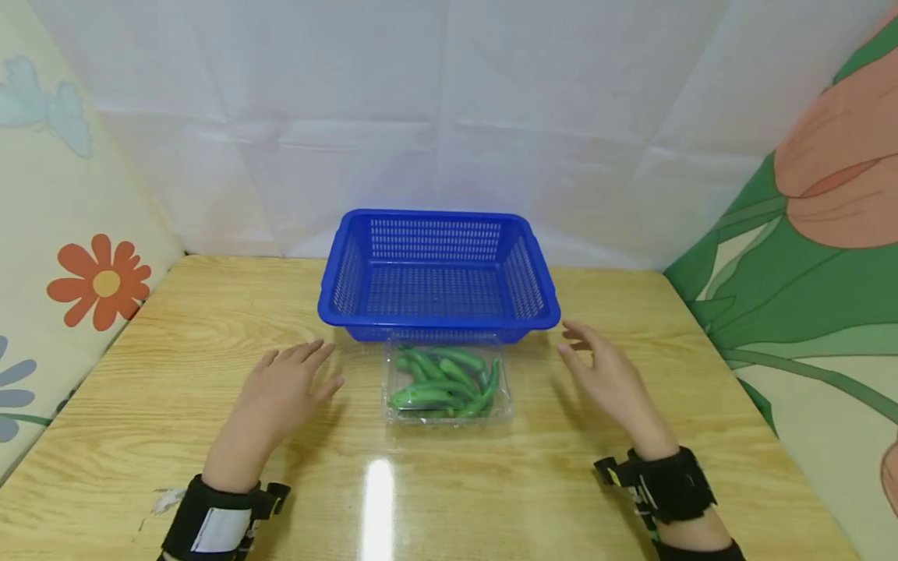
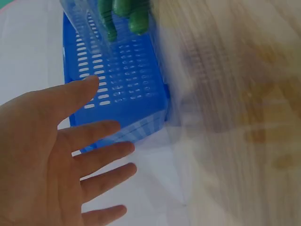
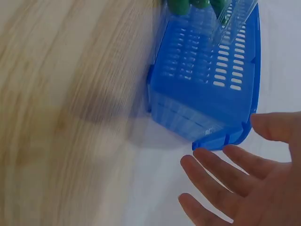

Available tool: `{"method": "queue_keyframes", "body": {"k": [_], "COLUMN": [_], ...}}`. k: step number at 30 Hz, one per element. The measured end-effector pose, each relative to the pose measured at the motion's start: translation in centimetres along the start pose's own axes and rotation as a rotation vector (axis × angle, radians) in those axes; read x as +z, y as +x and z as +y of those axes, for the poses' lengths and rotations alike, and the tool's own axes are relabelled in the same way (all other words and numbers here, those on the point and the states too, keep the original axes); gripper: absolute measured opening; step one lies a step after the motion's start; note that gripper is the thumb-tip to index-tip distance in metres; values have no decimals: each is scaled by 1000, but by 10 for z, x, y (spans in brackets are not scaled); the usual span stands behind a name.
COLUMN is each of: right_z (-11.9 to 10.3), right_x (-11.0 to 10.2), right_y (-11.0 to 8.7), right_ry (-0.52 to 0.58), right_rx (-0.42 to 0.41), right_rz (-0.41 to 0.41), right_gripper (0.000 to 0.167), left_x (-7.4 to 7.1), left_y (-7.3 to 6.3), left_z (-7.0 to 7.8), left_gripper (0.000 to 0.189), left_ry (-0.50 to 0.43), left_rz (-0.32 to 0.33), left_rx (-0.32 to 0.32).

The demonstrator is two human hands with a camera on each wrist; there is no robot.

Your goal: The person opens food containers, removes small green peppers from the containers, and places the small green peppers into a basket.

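Observation:
A clear plastic box (image 1: 449, 421) of green peppers (image 1: 456, 382) sits on the table in the head view, just in front of a blue basket (image 1: 438, 321). Left of the box is my left hand (image 1: 284, 389), fingers spread, holding nothing. My right hand (image 1: 603, 374) hovers to the right of the box, near the basket's front right corner, its fingers loosely bent around nothing. Both wrist views show the hands apart from the basket's perforated wall (image 2: 117, 80), with some peppers (image 3: 178, 5) at the top edge.
The wooden table (image 1: 547, 483) has a worn patch (image 1: 167, 499) at the left front. A white cloth (image 1: 435, 101) hangs behind the basket. Painted panels with a red flower (image 1: 105, 283) and green leaves (image 1: 814, 288) flank the table.

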State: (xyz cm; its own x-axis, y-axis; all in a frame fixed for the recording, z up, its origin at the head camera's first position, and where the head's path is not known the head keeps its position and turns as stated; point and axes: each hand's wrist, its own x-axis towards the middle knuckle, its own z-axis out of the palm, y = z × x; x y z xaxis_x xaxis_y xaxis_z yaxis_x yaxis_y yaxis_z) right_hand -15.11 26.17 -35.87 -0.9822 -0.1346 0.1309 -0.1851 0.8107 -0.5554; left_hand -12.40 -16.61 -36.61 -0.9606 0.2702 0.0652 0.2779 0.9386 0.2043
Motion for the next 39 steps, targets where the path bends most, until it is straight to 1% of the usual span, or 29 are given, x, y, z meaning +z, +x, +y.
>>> {"method": "queue_keyframes", "body": {"k": [3,6,11,14,18,24,27,31,34,39], "right_z": [-5,-9,-15,-17,-19,-22,-23,-24,-24,-20], "right_x": [3,7,15,21,30,45,49,52,53,57], "right_y": [-1,-1,-2,-2,-2,-3,-3,-3,-3,-6], "right_ry": [71,137,181,257,416,612,678,744,804,956], "right_rx": [-4,4,7,21,63,124,141,173,188,238], "right_rz": [12,-9,-46,-73,-110,-173,-218,-264,-276,-302], "right_gripper": [49,44,41,39,35,37,40,44,45,43], "left_x": [0,-1,-2,-3,-4,-6,-4,0,3,6], "left_y": [0,-1,-4,-7,-12,-17,-17,-16,-15,-13], "left_z": [2,5,12,15,18,23,27,32,36,41], "left_gripper": [55,52,49,50,48,45,45,51,56,60], "left_ry": [-62,-115,-156,-150,-127,-88,-72,-68,-60,-39], "left_rz": [10,32,65,84,108,149,168,194,205,204], "left_rx": [50,98,163,185,215,298,338,389,423,468]}}
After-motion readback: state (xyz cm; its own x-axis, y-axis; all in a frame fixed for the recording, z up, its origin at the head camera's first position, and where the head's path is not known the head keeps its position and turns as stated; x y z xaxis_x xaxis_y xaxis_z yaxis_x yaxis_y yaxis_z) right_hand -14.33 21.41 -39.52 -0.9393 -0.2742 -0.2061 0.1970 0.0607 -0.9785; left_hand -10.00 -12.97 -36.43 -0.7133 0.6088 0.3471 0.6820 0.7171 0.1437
